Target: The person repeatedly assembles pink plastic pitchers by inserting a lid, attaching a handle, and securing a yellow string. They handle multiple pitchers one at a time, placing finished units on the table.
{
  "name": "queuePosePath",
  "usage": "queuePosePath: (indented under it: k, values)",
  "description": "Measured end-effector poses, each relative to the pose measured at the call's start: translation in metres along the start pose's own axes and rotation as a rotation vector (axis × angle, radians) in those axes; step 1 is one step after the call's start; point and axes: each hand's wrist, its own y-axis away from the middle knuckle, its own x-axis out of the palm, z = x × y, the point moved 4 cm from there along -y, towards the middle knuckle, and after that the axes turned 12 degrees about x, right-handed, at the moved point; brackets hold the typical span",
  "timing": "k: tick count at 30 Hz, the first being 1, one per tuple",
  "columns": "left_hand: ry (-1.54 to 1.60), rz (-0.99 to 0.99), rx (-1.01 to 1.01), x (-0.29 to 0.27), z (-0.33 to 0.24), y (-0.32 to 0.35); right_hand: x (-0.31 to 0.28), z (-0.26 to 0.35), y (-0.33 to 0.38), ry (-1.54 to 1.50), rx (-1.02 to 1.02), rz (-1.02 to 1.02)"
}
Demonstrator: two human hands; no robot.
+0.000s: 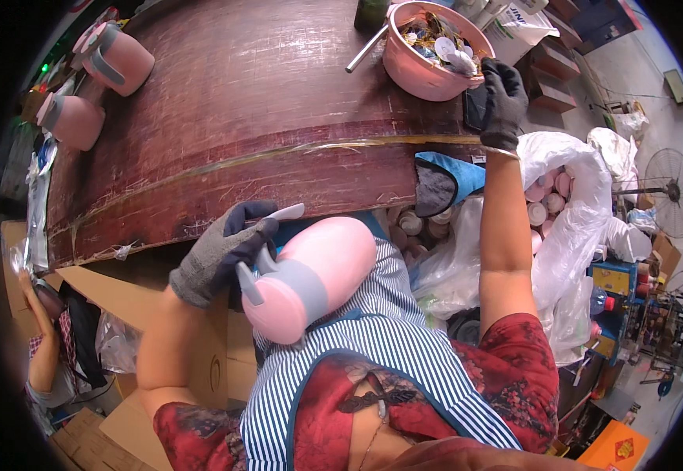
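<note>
A pink jug (pixel 334 251) with a grey band lies tilted across my lap, its rounded pink top toward the lower left. Beside its grey handle parts is my left hand (pixel 224 251), in a grey glove with dark fingers. That hand is closed, with a thin pale flat piece (pixel 286 212) sticking out between its fingertips. My right hand (pixel 505 102), in a dark glove, reaches to the right rim of a pink bowl (pixel 424 77). Its fingers are bent together at the rim, and what they hold, if anything, is hidden. Small round parts and yellowish strands (pixel 443 47) fill the bowl.
Three pink jugs stand at the left of the brown table (pixel 263 86), one nearest its edge (pixel 74 122). A blue and grey cloth (pixel 443 184) hangs at the front edge. White plastic bags (pixel 573 157) hold pink parts. Cardboard (pixel 122 298) and another person's arm (pixel 43 334) are at left.
</note>
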Motion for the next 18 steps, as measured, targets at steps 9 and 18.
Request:
queuePosePath:
  k: [9,18]
  values:
    - [-0.044,-0.297,0.236,0.036,-0.012,0.026,0.039,0.066,0.199,0.187,0.557,0.655]
    - [0.190,-0.202,0.441,0.045,0.053,0.009,0.082,0.033,0.251,0.281,0.565,1.072]
